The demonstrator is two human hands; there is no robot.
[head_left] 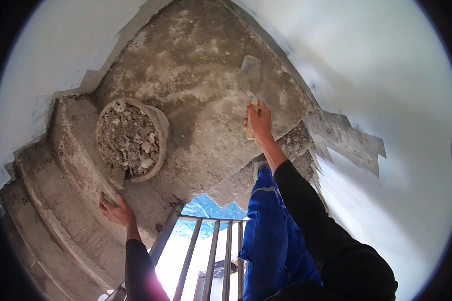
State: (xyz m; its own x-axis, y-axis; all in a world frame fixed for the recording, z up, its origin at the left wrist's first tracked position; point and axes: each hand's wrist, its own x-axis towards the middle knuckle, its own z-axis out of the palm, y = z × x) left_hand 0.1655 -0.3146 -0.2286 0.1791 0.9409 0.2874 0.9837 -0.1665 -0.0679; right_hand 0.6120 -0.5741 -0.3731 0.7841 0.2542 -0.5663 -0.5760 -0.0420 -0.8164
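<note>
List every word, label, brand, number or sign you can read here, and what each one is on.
None readable.
Trowel in the right hand: no lettering visible.
Bucket: none visible.
Blue trousers: a pale band, no letters visible.
Beyond the railing: too small and bright to tell.

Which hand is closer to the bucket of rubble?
Left. The left hand is just short of the bucket; the right hand is farther off, to its right, holding the trowel.
</note>
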